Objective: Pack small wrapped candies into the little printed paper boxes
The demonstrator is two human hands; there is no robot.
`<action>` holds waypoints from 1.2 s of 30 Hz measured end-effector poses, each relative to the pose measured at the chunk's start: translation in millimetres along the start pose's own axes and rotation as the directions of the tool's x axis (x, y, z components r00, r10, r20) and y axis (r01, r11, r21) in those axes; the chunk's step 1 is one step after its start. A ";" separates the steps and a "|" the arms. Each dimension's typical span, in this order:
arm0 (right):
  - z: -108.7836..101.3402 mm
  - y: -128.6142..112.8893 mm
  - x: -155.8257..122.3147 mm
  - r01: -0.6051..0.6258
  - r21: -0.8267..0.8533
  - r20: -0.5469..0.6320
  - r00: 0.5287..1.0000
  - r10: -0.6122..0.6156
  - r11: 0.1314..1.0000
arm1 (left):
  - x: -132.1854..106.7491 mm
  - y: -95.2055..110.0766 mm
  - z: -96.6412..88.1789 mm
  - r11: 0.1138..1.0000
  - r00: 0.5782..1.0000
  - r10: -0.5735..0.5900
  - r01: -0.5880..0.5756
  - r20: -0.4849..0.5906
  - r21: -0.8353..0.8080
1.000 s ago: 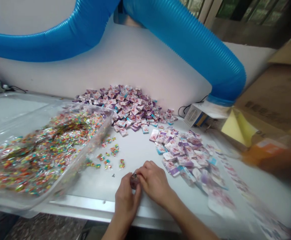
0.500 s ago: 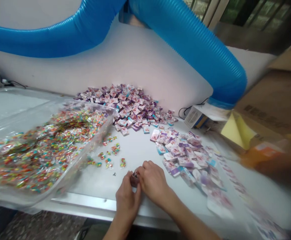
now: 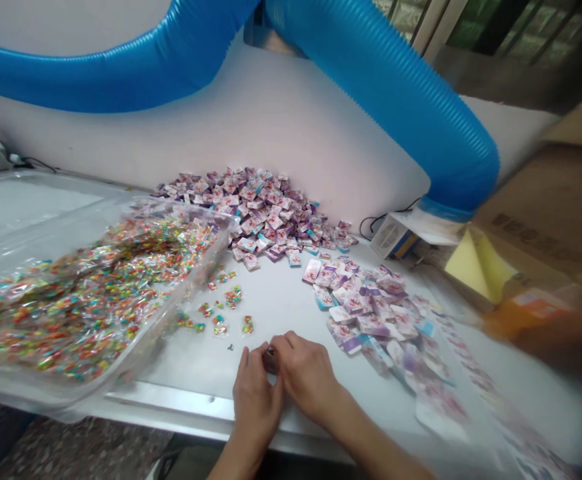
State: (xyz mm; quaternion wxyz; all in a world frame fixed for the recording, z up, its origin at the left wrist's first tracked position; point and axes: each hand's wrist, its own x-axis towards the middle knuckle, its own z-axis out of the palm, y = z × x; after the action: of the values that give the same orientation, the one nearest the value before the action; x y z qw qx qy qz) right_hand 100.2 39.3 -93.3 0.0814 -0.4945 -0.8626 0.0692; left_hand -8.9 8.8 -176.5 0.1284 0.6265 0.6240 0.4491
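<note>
Near the front edge of the white table, both my hands close round one small box (image 3: 271,361), mostly hidden by the fingers. My left hand (image 3: 257,393) grips it from the left, with fingers and thumb on its sides. My right hand (image 3: 305,372) pinches at its top from the right. Just beyond the hands lie several small clear packets of colourful pieces (image 3: 247,325) and a tiny dark scrap (image 3: 230,347). To the right spreads a loose group of small printed boxes (image 3: 365,303), white and purple with a flower-like print.
A clear plastic tub (image 3: 223,250) full of colourful packets stands at the left. A heap of small boxes (image 3: 265,213) rests against the wall. Above hangs a blue hose (image 3: 391,93); cardboard cartons (image 3: 545,200) stand at the right.
Both hands stay on the small box at nearly the same spot. My right hand has lowered slightly, and a left finger has straightened a little. The view has shifted slightly.
</note>
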 end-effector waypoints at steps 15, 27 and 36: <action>-8.3 -3.7 10.4 -0.078 -0.047 0.078 0.994 0.081 0.996 | -2.7 -2.4 2.8 0.986 0.980 -0.161 0.165 0.118 -0.023; 2.7 17.0 20.4 -0.275 0.433 0.240 0.953 0.184 0.859 | 11.0 -5.6 -28.0 0.915 0.968 -0.170 0.225 0.186 -0.336; 8.5 33.4 11.8 -0.279 0.814 0.313 0.950 0.021 0.509 | 49.6 -7.3 -41.6 0.376 0.666 -0.323 0.742 0.672 -0.555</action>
State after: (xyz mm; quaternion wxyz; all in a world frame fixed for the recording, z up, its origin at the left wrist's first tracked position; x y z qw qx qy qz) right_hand 120.7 65.9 -107.5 0.1906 -0.4511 -0.6743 0.5527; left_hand -52.9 38.1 -138.4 0.6790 0.3374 0.4750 0.4467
